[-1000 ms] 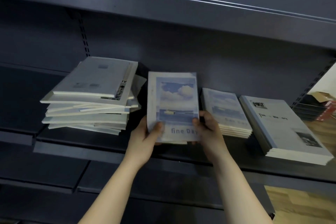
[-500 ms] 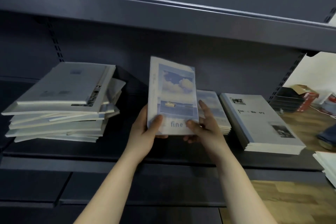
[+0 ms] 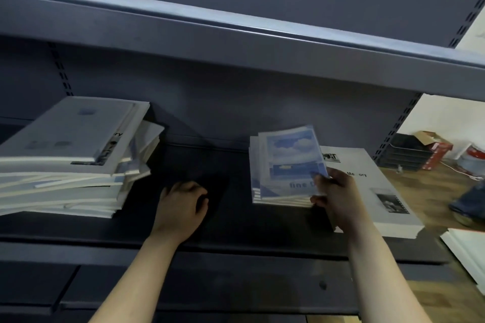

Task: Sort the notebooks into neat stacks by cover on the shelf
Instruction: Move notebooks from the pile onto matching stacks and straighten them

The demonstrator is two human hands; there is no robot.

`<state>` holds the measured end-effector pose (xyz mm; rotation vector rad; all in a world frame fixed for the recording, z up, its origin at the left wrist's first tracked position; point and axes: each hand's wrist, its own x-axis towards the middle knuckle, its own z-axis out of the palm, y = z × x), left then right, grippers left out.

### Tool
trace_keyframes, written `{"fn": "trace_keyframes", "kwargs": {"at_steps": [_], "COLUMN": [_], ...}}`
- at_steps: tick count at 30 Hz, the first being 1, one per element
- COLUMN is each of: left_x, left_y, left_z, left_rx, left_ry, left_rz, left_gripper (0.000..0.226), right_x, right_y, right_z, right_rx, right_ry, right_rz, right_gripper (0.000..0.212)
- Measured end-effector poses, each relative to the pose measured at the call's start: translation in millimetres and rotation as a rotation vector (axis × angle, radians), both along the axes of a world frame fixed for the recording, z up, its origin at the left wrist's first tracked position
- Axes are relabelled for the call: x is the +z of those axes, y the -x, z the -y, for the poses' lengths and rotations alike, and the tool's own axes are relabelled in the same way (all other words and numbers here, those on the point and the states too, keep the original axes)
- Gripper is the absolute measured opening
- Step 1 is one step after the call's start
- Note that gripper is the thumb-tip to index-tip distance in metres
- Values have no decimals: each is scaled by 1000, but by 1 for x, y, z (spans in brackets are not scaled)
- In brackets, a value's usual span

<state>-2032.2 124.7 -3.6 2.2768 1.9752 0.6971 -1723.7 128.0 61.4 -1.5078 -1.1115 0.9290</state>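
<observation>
A blue sky-cover notebook (image 3: 291, 160) reading "fine Day" lies slightly askew on top of the stack of matching notebooks (image 3: 278, 200) in the middle of the dark shelf (image 3: 236, 228). My right hand (image 3: 337, 196) pinches its lower right corner. My left hand (image 3: 182, 204) hovers over the bare shelf to the left, fingers loosely curled, holding nothing. A messy mixed pile of notebooks (image 3: 70, 162) sits at the left. A neat stack of white "Memory" notebooks (image 3: 380, 191) lies right of the blue stack, partly hidden by my right hand.
The shelf above (image 3: 236, 42) overhangs the work area. Right of the shelving, on the wooden floor, are black trays (image 3: 406, 152), a red box (image 3: 438, 152) and part of a person's leg (image 3: 469, 202). A white object (image 3: 469, 252) sits at the lower right.
The sky-cover notebook, held upright in both hands before, now lies on the blue stack to the right. My left hand has let go and moved left over the shelf.
</observation>
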Motion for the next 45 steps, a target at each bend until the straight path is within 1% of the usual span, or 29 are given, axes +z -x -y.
{"fn": "trace_keyframes", "kwargs": {"at_steps": [3,7,9,11,14,15,19,21,23,24,26,27,29,31,32,34,35,36,39,45], "left_x": [-3,-3,-2,-2,-3,-3,-4,-5,-5,-5,-5,-5,-4,-4,-4,-4,-4,-4,-3,-4], "left_y": [-2,-2,-2,-2,0,0,0,0,1,1,1,2,2,2,2,2,2,2,2,3], "left_z": [-1,-1,0,1,1,1,0,0,0,1,1,2,2,1,1,1,1,1,1,1], "left_rx": [10,8,7,6,-2,-5,-11,-13,-19,-20,-18,-19,-24,-24,-22,-22,-24,-24,-26,-18], "left_ry": [-38,-47,-42,-31,-27,-28,-31,-34,-34,-32,-26,-23,-14,-6,-6,-6,-3,-1,5,5], "left_rz": [-8,-13,-2,3,15,16,26,37,54,59,53,47,45,44,39,29,26,24,30,14], "left_gripper": [25,26,26,27,28,28,28,28,28,28,29,29,29,30,30,30,30,30,30,31], "right_x": [-7,-12,-13,-13,-13,-13,-15,-18,-20,-20,-19,-19,-15,-7,-2,2,1,-1,-5,-12], "right_y": [-3,-1,0,1,4,7,16,17,19,21,25,26,23,15,11,3,1,0,1,1], "right_z": [-9,-20,-25,-29,-30,-30,-32,-33,-31,-30,-28,-27,-26,-25,-24,-23,-23,-24,-26,-20], "right_rx": [-5,-33,-56,-78,-110,-127,-173,-181,-199,-207,-184,-153,-55,91,153,210,206,186,116,89], "right_ry": [13,-22,-22,-12,-1,-3,21,41,17,-23,-84,-84,-63,-27,2,74,91,88,68,8], "right_rz": [34,102,162,308,649,735,880,910,892,865,876,926,1009,984,932,851,837,813,730,851], "right_gripper": [16,10,14,22,34,37,42,48,50,47,29,22,24,22,24,42,49,51,44,45]}}
